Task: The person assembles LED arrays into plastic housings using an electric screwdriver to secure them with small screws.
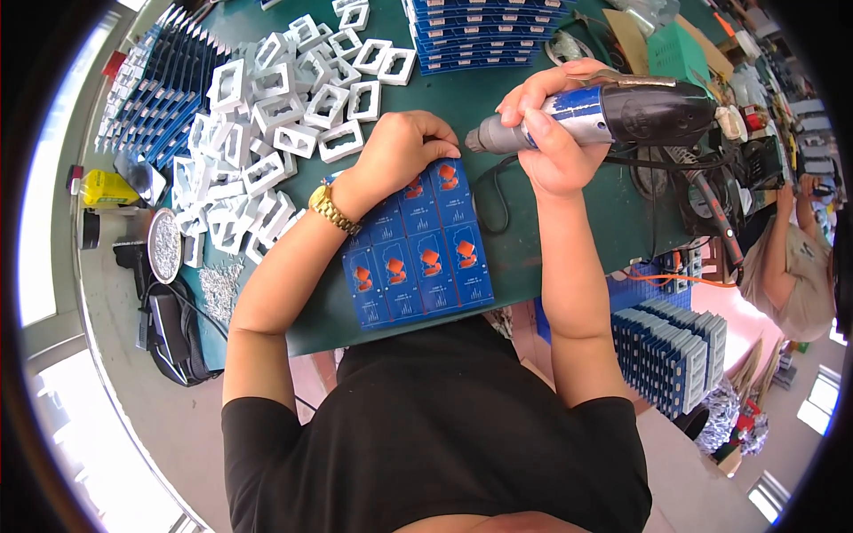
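Observation:
On the green table before me lies a blue printed circuit board panel, marked with repeated orange shapes. My left hand, a gold watch on its wrist, bends over the panel's far edge. Its thumb and forefinger pinch together at the far right corner; whatever is between them is too small to make out. A blue and black electric screwdriver lies sideways in my right hand, fingers wrapped round its barrel. The tool's grey nose points left, a short way from my left fingertips and apart from the panel.
White plastic frames are heaped at the far left. Stacked blue boards stand at the back, more at the left. Small metal pieces fill a round dish. A green box and cables crowd the right; another person sits beyond.

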Action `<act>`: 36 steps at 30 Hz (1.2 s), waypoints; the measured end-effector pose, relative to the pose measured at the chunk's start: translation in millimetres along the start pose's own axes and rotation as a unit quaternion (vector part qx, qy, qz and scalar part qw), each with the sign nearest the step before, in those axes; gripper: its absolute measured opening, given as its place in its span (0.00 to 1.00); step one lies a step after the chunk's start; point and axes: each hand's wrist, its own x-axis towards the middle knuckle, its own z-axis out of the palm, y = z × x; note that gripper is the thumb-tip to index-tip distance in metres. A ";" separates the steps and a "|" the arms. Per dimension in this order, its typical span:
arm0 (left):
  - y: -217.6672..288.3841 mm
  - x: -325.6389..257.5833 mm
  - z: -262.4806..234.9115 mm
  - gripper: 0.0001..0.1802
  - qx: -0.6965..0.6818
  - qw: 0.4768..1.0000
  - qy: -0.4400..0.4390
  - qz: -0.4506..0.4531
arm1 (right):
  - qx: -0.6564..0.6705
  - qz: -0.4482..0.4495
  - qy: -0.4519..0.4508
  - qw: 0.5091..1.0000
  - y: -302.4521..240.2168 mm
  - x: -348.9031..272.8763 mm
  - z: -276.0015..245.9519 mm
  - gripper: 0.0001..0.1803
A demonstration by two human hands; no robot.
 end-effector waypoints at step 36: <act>-25.4 13.3 -4.3 0.05 0.236 0.970 -0.002 0.058 | -0.210 0.040 -0.119 0.970 16.8 14.4 33.2 0.24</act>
